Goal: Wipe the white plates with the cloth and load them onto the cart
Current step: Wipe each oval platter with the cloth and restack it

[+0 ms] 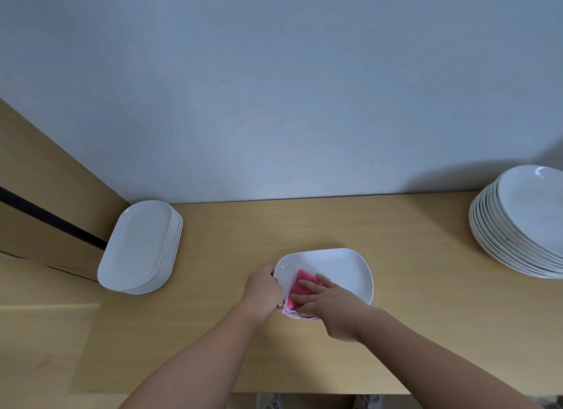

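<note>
Head view, left hand (263,289) gripping plate (342,265), right hand (333,302) pressing pink cloth (300,286)

Plate (341,268) in the middle: plain glossy white, no pattern, faint blue-grey tint where shaded. Cloth (300,289) on it: hot pink on top, w/ a pale whitish-pink layer showing at its near edge. Oval stack (137,244) at L & round stack (524,222) at R: same plain white, rims reading as thin white/grey lines. Table (396,317): light tan wood look, v. faint grain. Wall (274,88): flat pale blue-grey, no pattern. Panel (36,171) at L: tan like the table, w/ one black strip (45,218) across it
</note>
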The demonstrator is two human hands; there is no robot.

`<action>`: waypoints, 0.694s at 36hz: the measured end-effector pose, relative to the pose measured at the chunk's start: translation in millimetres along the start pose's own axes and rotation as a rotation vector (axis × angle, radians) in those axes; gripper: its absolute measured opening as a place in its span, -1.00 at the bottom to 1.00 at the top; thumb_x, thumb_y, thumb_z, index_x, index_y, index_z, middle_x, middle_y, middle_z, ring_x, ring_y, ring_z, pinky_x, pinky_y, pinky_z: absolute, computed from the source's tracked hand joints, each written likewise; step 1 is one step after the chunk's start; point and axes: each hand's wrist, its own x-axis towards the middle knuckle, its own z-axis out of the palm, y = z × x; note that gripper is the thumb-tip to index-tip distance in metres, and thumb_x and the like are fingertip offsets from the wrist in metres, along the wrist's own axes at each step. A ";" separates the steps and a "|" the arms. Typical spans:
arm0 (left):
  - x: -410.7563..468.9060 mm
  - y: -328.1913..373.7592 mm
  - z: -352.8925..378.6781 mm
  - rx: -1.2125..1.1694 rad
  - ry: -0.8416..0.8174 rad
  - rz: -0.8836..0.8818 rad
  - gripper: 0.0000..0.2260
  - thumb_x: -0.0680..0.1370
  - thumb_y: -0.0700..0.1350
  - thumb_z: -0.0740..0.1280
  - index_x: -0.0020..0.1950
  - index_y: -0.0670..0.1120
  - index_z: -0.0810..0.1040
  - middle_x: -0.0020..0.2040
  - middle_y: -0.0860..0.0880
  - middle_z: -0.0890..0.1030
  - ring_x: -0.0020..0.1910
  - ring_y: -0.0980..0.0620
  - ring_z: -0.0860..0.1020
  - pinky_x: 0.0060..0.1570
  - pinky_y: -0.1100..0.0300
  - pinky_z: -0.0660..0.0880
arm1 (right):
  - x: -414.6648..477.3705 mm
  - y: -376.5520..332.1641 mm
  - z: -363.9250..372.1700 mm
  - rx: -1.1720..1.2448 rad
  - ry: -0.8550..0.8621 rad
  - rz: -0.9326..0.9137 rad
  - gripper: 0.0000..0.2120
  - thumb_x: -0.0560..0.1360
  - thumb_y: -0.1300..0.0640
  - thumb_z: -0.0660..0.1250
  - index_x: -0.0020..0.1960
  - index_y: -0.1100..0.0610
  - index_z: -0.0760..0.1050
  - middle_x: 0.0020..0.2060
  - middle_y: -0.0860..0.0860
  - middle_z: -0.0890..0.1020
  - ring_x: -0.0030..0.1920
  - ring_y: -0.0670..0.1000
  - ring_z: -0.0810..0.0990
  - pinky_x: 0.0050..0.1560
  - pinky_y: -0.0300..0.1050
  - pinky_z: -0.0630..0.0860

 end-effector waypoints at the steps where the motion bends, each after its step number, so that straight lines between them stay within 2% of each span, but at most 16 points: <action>1: 1.0 1.4 0.7 0.010 -0.001 -0.004 -0.81 0.52 -0.29 0.14 0.02 -0.15 0.51 -0.08 -0.13 0.58 -0.23 -0.15 0.62 -0.37 0.08 0.60 | -2.4 -0.2 1.7 0.016 0.004 0.012 -0.35 0.45 0.35 0.14 0.48 -0.09 0.29 0.52 -0.20 0.16 0.56 -0.02 -0.15 0.40 -0.11 -0.40; 4: 2.2 7.8 1.5 0.098 -0.012 -0.020 -0.80 0.50 -0.27 0.16 0.05 -0.13 0.51 -0.03 -0.13 0.58 -0.16 -0.18 0.63 -0.21 0.00 0.63 | -5.3 -4.8 7.7 0.056 0.049 0.034 -0.59 0.60 0.09 0.09 0.43 -0.09 0.36 0.51 -0.20 0.19 0.56 0.00 -0.14 0.44 -0.08 -0.37; 6: 2.7 11.0 3.0 0.139 -0.024 -0.005 -0.74 0.44 -0.30 0.15 0.06 -0.13 0.52 -0.03 -0.14 0.58 -0.13 -0.20 0.61 -0.19 -0.02 0.63 | -4.7 -7.2 9.5 0.040 0.045 0.048 -0.64 0.64 0.02 0.06 0.41 -0.07 0.38 0.51 -0.19 0.22 0.56 0.01 -0.11 0.46 -0.04 -0.33; 8: 2.4 13.1 4.0 0.180 -0.026 0.014 -0.71 0.42 -0.31 0.14 0.06 -0.12 0.52 -0.02 -0.13 0.59 -0.11 -0.19 0.60 -0.21 0.02 0.62 | -7.1 -5.0 9.3 0.018 0.022 0.059 -0.63 0.65 0.09 0.06 0.43 -0.07 0.35 0.51 -0.19 0.21 0.56 0.01 -0.10 0.47 -0.04 -0.31; 10: 0.8 12.1 3.8 0.150 -0.030 0.012 -0.73 0.42 -0.31 0.11 0.02 -0.12 0.50 -0.03 -0.14 0.57 -0.11 -0.21 0.59 -0.33 0.05 0.59 | -15.2 1.9 8.6 0.017 0.013 0.056 -0.60 0.65 0.13 0.07 0.45 -0.10 0.33 0.51 -0.20 0.19 0.56 -0.01 -0.11 0.47 -0.05 -0.32; 13: -2.9 10.8 3.9 0.053 -0.036 0.001 -0.77 0.41 -0.33 0.08 -0.07 -0.12 0.46 -0.07 -0.16 0.54 -0.21 -0.21 0.56 -0.49 0.13 0.49 | -35.1 17.7 8.7 0.042 -0.002 0.072 -0.61 0.65 0.13 0.09 0.44 -0.14 0.34 0.50 -0.23 0.20 0.56 -0.06 -0.11 0.44 -0.12 -0.33; 16: -5.8 11.6 3.7 0.020 -0.047 0.008 -0.74 0.40 -0.34 0.06 -0.10 -0.08 0.45 -0.09 -0.14 0.54 -0.30 -0.14 0.49 -0.53 0.19 0.42 | -55.6 34.9 5.6 0.037 -0.041 0.112 -0.62 0.64 0.10 0.08 0.41 -0.16 0.36 0.49 -0.27 0.20 0.55 -0.09 -0.09 0.47 -0.11 -0.26; 18: -6.8 12.8 2.3 0.024 -0.071 0.009 -0.69 0.39 -0.33 0.04 -0.04 -0.06 0.47 -0.06 -0.14 0.55 -0.30 -0.14 0.49 -0.50 0.18 0.44 | -66.2 43.8 2.2 0.003 -0.062 0.133 -0.63 0.64 0.06 0.06 0.41 -0.18 0.37 0.49 -0.29 0.19 0.55 -0.10 -0.09 0.49 -0.08 -0.22; 20: -6.4 13.1 1.1 0.050 -0.091 0.017 -0.59 0.40 -0.33 0.04 0.10 -0.03 0.49 0.00 -0.13 0.56 -0.25 -0.16 0.52 -0.44 0.14 0.49 | -72.8 48.1 -1.1 -0.030 -0.076 0.148 -0.62 0.64 0.06 0.07 0.41 -0.20 0.36 0.48 -0.30 0.20 0.56 -0.09 -0.09 0.49 -0.06 -0.20; 25: -6.5 16.6 -0.1 0.181 -0.105 0.057 -0.54 0.43 -0.34 0.05 0.24 -0.02 0.44 0.03 -0.11 0.55 -0.07 -0.23 0.61 -0.24 -0.08 0.63 | -75.6 44.3 -5.6 -0.115 -0.077 0.195 -0.56 0.58 0.17 0.14 0.38 -0.20 0.37 0.48 -0.27 0.23 0.56 -0.04 -0.03 0.49 0.02 -0.11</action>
